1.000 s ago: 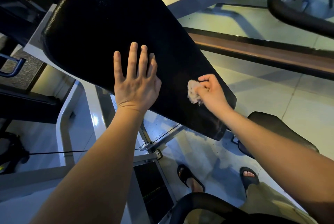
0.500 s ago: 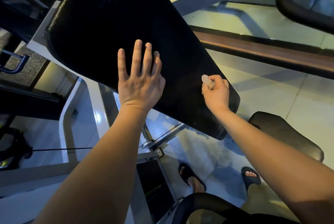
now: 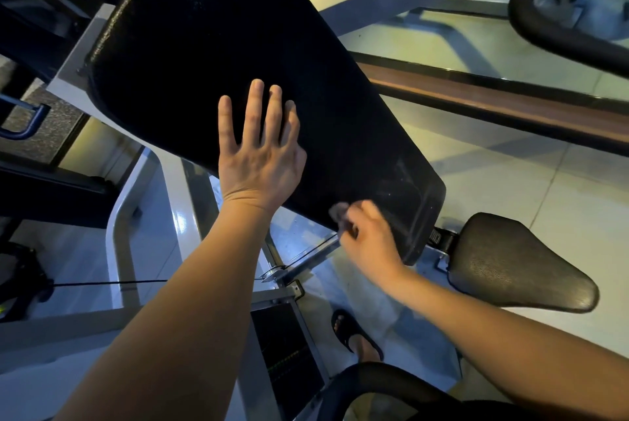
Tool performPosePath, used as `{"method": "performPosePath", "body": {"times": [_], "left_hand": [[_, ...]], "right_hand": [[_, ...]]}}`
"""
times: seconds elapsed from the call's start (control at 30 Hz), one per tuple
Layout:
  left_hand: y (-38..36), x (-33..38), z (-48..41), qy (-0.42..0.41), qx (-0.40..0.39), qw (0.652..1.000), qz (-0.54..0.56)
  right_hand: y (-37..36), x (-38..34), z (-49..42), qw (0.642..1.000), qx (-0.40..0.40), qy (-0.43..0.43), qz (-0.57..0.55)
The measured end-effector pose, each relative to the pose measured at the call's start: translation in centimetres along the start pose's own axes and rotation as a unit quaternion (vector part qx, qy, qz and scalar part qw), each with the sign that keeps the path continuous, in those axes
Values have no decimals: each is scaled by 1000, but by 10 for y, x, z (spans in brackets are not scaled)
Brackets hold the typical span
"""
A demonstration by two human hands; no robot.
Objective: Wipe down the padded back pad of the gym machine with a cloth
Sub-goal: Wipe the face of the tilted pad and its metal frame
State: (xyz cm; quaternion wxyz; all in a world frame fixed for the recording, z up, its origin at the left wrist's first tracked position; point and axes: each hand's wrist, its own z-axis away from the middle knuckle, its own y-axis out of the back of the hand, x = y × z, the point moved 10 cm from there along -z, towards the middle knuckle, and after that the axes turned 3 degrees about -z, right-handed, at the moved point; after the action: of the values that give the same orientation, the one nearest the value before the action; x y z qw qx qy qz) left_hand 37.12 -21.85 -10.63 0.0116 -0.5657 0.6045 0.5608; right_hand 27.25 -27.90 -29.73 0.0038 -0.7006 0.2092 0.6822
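Head view: our left hand (image 3: 258, 155) lies flat, fingers spread, bracing the back pad (image 3: 238, 46). Our right hand (image 3: 367, 237) pinches the balled cloth (image 3: 338, 211) at the pad's lower edge. Best to press the cloth flatter, overlap strokes and hit the smeared bottom corner. Since 0.5 s ago the right hand has dropped down and leftward; the left is unchanged.
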Motion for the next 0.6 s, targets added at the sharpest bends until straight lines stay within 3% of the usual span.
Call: {"method": "performPosePath", "body": {"times": [0.07,0.2,0.3,0.37,0.5,0.53,0.6], "left_hand": [[1,0,0,3,3,1000,-4],[3,0,0,1,15,1000,-5],[3,0,1,2,18,1000,-3],[1,0,1,1,16,1000,-2],[1,-1,1,-2,17,1000,-2],[1,-1,2,-2,16,1000,1],[3,-1,2,0,18,1000,4]], "right_hand": [[11,-2,-3,999,-29,30,10],[83,4,-78,987,153,-36,20],[81,-3,-102,979,194,-56,16],[48,-17,-77,984,178,-9,16],[-13,-30,-3,994,-38,103,17],[-10,-32,2,990,-62,123,35],[23,-31,-19,994,5,109,11]]}}
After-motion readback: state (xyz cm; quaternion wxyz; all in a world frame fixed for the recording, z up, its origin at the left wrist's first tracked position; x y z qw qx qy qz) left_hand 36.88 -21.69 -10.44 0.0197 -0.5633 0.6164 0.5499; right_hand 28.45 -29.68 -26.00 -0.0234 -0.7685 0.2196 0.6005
